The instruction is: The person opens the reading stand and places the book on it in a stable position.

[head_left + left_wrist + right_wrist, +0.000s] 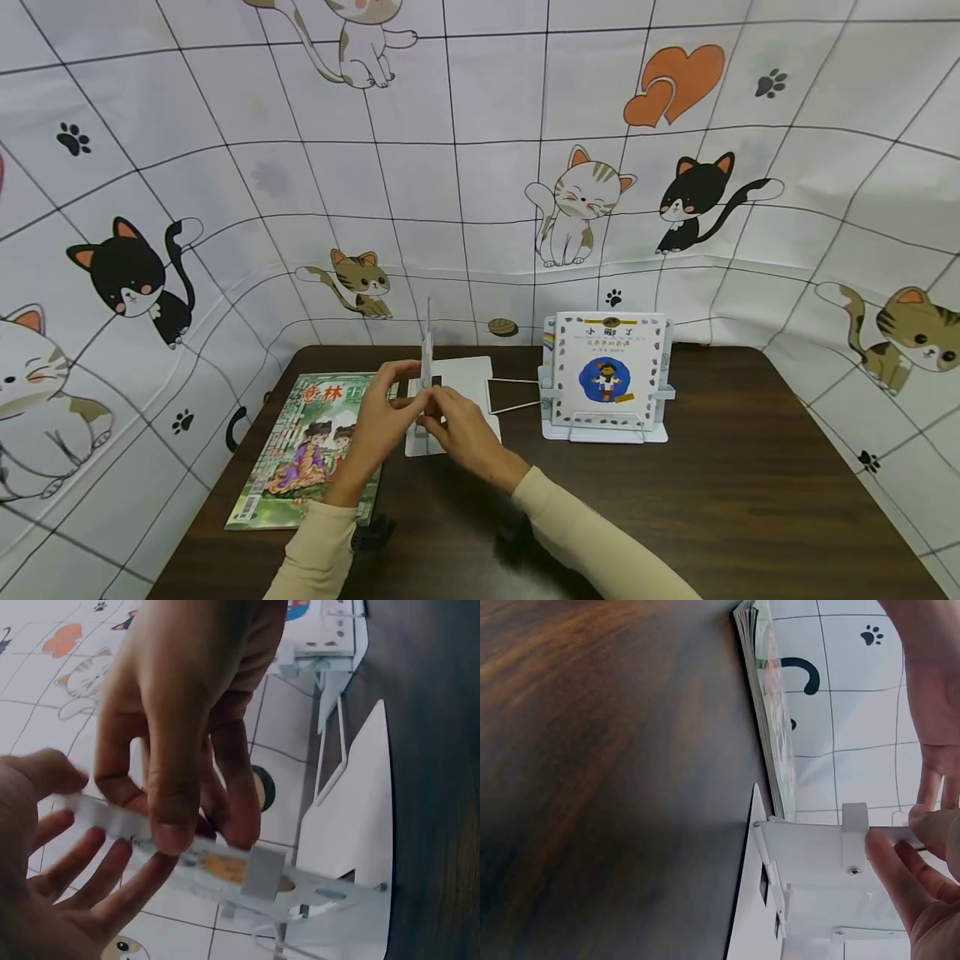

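A white book stand [456,377] lies with its base on the table, its thin printed panel [427,342] standing upright and seen edge-on. My left hand [386,417] holds that panel near its upper edge, thumb on one face and spread fingers on the other. Close by, my right hand [463,429] pinches the panel beside a white clip [855,838] at its edge. In the left wrist view, the fingers of the right hand [180,735] reach over the panel and hide part of it. Wire legs [516,393] stick out from the stand towards the right.
A second white book stand [550,432] on the right carries an upright children's book [607,350] with a blue circle on its cover. To the left lies a green magazine [281,433] under my left forearm. A patterned cloth [480,183] hangs behind the dark table [720,492].
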